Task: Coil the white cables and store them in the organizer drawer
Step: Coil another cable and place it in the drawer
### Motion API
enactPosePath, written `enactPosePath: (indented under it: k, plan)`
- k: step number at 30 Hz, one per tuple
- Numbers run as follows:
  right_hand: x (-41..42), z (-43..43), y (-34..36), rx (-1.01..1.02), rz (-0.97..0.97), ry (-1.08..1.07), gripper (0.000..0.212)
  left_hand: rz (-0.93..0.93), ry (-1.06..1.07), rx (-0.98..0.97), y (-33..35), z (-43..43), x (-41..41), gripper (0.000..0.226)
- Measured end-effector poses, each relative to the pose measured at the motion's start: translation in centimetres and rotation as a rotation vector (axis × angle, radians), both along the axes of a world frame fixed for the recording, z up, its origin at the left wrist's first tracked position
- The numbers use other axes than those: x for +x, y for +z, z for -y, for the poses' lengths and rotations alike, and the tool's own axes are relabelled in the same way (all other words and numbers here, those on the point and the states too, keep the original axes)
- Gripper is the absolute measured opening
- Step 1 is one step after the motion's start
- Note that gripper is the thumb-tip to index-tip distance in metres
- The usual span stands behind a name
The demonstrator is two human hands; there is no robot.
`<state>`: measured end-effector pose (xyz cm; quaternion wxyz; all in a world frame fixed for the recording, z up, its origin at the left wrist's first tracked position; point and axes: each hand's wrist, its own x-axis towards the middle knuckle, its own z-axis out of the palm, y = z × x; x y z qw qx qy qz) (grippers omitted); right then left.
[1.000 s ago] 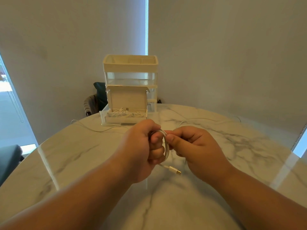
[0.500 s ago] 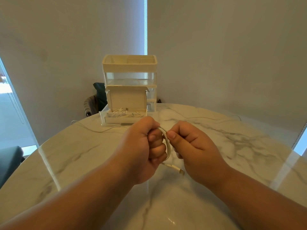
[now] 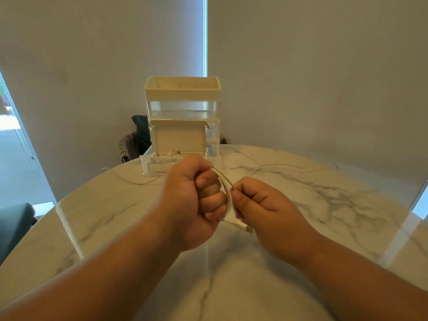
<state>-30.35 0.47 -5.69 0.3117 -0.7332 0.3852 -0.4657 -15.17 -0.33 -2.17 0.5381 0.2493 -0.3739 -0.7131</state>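
While both forearms reach in from the bottom edge, the head view puts the two hands at frame centre over a round marble table [image 3: 301,228]. Left hand [image 3: 192,200]: fisted tight, fingers curled around a coiled white cable [image 3: 225,184], whose loops arc out of the fist at its 2 o'clock and run down the knuckle side. Right hand [image 3: 266,205]: also closed, thumb and forefinger pinching the same coil at the hand's 10 o'clock, touching the left knuckles. Cable plug end [image 3: 243,227] sticks out below the hands, toward 5 o'clock from the left fist, just above the tabletop.

Organizer [image 3: 183,107] stands at 12 o'clock from the hands, near the table's far edge: cream top tray, clear middle tier. Its bottom drawer [image 3: 152,167] is pulled open toward the person; white cables already lie inside [image 3: 165,157]. Loose cable [image 3: 129,179] trails on the table at 10 o'clock. Another loose strand [image 3: 278,166] lies at 1 o'clock. One view only.
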Motion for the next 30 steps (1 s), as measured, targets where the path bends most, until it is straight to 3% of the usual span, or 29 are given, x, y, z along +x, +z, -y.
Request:
enactPosePath:
  k: [4, 7, 9, 17, 22, 30]
  plan:
    - [1.3, -0.6, -0.8, 0.274, 0.209, 0.121, 0.021, -0.221, 0.119, 0.059, 0.4, 1.6, 1.3, 0.039]
    - [1.5, -0.5, -1.4, 0.215, -0.188, 0.047, 0.023, -0.311, 0.179, 0.068, 0.4, 2.6, 2.0, 0.033]
    - [1.5, -0.3, -1.4, 0.151, -0.347, -0.005, 0.026, -0.34, 0.176, 0.057, 0.3, 3.0, 2.4, 0.03]
    - [1.5, -0.7, -0.9, 0.035, -0.57, -0.029, 0.037, -0.258, 0.174, 0.122, 0.2, 3.3, 2.3, 0.024]
    - [0.6, -0.1, -0.7, -0.003, -0.624, -0.144, 0.028, -0.173, 0.209, 0.143, 0.7, 3.0, 2.7, 0.024]
    - [0.8, -0.2, -0.8, -0.012, -0.62, -0.156, 0.023, -0.083, 0.25, 0.171, 0.7, 2.9, 2.8, 0.024]
